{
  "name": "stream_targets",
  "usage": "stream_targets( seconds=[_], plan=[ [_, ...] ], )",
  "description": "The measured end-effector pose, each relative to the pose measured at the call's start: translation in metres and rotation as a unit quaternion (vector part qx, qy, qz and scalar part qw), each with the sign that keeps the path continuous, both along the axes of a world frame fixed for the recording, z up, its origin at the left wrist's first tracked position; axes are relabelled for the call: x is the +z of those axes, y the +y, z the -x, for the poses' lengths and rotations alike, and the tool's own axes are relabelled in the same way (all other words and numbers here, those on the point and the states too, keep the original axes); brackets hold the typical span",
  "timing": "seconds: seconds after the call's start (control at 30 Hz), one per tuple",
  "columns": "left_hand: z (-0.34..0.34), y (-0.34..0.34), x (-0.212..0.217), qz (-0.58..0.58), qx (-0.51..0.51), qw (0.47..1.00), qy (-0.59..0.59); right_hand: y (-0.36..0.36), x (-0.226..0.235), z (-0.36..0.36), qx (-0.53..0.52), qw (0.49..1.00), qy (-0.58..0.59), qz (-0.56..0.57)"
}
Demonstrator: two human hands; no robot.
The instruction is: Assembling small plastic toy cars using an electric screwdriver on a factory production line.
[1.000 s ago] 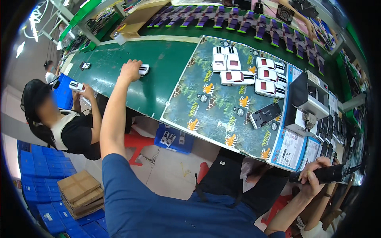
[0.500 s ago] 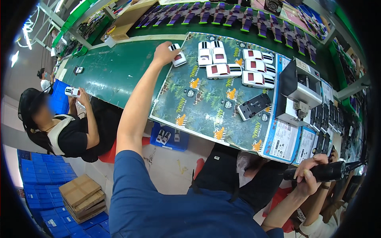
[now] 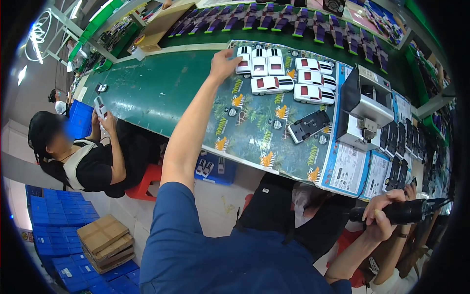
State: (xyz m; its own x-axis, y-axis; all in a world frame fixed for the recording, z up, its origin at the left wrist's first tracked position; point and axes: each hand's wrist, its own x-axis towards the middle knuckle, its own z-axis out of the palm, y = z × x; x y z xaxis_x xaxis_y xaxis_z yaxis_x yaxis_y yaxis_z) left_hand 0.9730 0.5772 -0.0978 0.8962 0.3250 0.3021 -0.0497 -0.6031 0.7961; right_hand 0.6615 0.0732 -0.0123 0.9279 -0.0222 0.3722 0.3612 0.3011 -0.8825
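My left hand (image 3: 223, 62) reaches far out over the patterned mat (image 3: 254, 134) and closes on a white toy car (image 3: 243, 65) at the left end of a cluster of white toy cars with red windows (image 3: 289, 81). My right hand (image 3: 384, 215) stays low at the right, gripping a black electric screwdriver (image 3: 409, 211) that lies roughly level. A dark car chassis (image 3: 308, 125) lies alone on the mat nearer me.
A grey boxy machine (image 3: 366, 105) stands right of the mat, with rows of black chassis (image 3: 397, 142) beyond it. A green belt (image 3: 147, 93) runs left. A seated co-worker (image 3: 83, 161) holds a small car. A blue crate (image 3: 215, 169), cardboard boxes (image 3: 104, 241) and a red stool (image 3: 146, 180) sit below.
My left hand carried a white toy car from the green belt rightward onto the mat and now has it beside the cluster. My right hand kept the screwdriver in place.
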Motion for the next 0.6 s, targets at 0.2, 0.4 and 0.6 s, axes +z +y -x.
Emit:
stream_targets(
  seconds=[0.2, 0.4, 0.6],
  plan=[
    [0.013, -0.075, 0.017, -0.072, 0.035, 0.993, -0.086, -0.033, 0.008, 0.038, -0.059, 0.992, -0.068, 0.091],
    [0.170, -0.200, 0.103, 0.068, -0.199, 0.959, -0.191, -0.031, 0.023, 0.031, -0.019, 0.999, -0.031, 0.001],
    [0.231, -0.402, 0.080, 0.041, -0.496, 0.862, -0.098, -0.090, 0.033, 0.075, 0.012, 0.992, -0.127, -0.017]
  ],
)
